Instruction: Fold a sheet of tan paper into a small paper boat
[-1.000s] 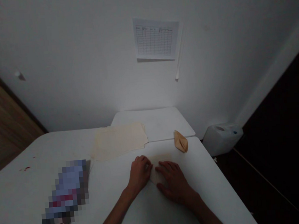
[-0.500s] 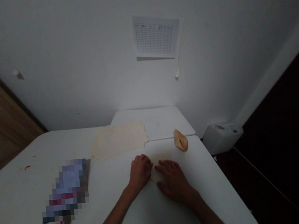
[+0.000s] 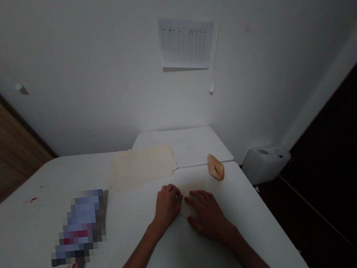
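Note:
A small pale cream sheet of paper (image 3: 189, 210) lies flat on the white table, mostly covered by my hands. At its left edge my left hand (image 3: 168, 203) has its fingers curled and pinched together on the paper. My right hand (image 3: 208, 215) rests on the right part of the sheet with fingers spread, palm down. Just beyond it sits a folded tan paper piece (image 3: 215, 168), creased into a pointed shape. Larger cream sheets (image 3: 142, 168) lie stacked farther back on the left.
A blurred-out blue item (image 3: 81, 223) with a pinkish strap lies on the left of the table (image 3: 136, 221). Behind stands a second white tabletop (image 3: 179, 146) against the wall. A printed chart (image 3: 186, 45) hangs there. On the right is a white plastic container (image 3: 265, 166).

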`<state>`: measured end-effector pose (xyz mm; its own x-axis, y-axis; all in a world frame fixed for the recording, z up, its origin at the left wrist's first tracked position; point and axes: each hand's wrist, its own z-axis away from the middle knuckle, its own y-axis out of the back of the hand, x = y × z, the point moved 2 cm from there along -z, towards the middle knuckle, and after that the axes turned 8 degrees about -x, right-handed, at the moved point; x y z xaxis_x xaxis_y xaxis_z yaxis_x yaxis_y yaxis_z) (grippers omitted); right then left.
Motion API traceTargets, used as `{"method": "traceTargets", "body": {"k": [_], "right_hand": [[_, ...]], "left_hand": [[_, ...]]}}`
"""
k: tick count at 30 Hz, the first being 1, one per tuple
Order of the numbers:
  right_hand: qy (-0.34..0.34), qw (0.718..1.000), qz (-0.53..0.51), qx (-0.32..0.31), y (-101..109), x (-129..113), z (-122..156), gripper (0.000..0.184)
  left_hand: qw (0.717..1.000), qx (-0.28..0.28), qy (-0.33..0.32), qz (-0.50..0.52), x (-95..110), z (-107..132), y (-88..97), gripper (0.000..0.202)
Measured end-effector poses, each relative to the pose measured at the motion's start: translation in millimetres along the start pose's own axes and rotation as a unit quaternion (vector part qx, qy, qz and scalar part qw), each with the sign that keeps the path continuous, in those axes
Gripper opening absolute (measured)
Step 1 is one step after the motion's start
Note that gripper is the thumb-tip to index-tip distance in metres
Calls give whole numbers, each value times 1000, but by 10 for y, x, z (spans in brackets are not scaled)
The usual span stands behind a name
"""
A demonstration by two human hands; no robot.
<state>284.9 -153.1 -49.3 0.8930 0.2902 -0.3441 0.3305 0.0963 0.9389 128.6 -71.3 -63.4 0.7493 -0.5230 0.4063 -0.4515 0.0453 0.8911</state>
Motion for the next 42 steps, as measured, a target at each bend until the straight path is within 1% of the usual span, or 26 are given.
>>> {"method": "traceTargets", "body": {"k": [6,11,14,26,42], "right_hand": [[-11,999,16,-36,91,-19,-68,64],[2,998,26,-58,181,-18,-140,69],[8,997,29,-67,200,-1,-167,71],[11,998,32,-60,187,13,-173,71],[10,996,37,-82,234,21,-198,74]], "left_hand": [[1000,-2,4,3,-2,4,3,5],[1000,-1,4,6,-1,10,13,6],[1000,0,1,6,4,11,20,6],[1000,7,-1,6,-2,11,7,5],[1000,12,-2,12,-6,22,5,5]]}}
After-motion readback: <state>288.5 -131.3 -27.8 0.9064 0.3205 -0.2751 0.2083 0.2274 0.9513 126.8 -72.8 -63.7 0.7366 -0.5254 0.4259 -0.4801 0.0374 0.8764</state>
